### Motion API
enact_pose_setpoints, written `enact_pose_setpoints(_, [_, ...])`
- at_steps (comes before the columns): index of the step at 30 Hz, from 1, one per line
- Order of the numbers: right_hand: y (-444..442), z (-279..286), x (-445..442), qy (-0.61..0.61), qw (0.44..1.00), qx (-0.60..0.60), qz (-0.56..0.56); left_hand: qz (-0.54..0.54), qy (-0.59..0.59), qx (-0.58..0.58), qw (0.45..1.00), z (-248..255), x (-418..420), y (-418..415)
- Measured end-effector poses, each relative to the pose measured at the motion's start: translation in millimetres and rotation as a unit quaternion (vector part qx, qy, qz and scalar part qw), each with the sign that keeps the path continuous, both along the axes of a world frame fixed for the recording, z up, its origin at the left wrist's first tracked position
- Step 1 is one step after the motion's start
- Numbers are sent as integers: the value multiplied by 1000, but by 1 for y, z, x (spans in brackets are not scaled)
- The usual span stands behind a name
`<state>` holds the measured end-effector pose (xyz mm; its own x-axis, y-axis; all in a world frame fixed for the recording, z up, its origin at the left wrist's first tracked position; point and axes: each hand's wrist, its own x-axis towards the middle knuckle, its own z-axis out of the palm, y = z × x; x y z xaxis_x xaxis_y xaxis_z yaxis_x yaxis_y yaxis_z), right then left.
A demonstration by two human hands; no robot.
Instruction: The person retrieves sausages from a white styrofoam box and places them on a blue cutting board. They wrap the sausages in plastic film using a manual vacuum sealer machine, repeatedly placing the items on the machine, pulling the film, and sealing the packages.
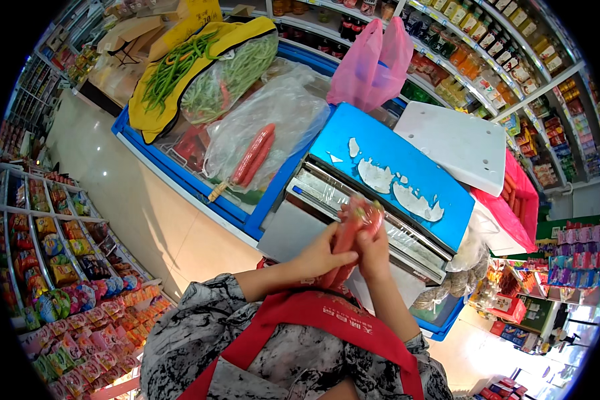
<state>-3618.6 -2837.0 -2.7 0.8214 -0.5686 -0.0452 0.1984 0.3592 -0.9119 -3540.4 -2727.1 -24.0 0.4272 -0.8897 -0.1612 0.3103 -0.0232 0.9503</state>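
Between my two hands is a bundle of long reddish carrots (347, 237), with clear film around its far end. My left hand (327, 252) grips the bundle from the left side. On the other side, my right hand (374, 250) closes round the upper part. Beneath them lies a film wrapping machine (415, 240) with a blue top (380, 155) whose coating is peeling. Another bundle of carrots (254, 155) rests on a clear plastic bag (290, 105) to the left, its light-coloured ends pointing towards me.
Green chili peppers (180, 70) lie on yellow cloth (147, 112) beside bagged green vegetables (230, 75). A pink plastic bag (367, 75) stands behind the machine. At right, a white foam lid (452, 145) adjoins a pink-lined box (527, 210) of carrots. Stocked shelves surround the blue-edged freezer (260, 220).
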Motion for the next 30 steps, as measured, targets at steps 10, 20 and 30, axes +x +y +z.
enact_pose_setpoints(10, [-41, 30, -52, 161, 958, -239, 10, 173, -266, 65, 946, 40, 165, -18])
enact_pose_setpoints(20, [-228, 90, -219, 314, 791, -346, -395, 128, -526, 358, 761, -114, 254, -26])
enact_pose_setpoints(30, [-436, 60, -259, 523, 570, -522, -359, 165, -248, 162, 941, -132, 243, -34])
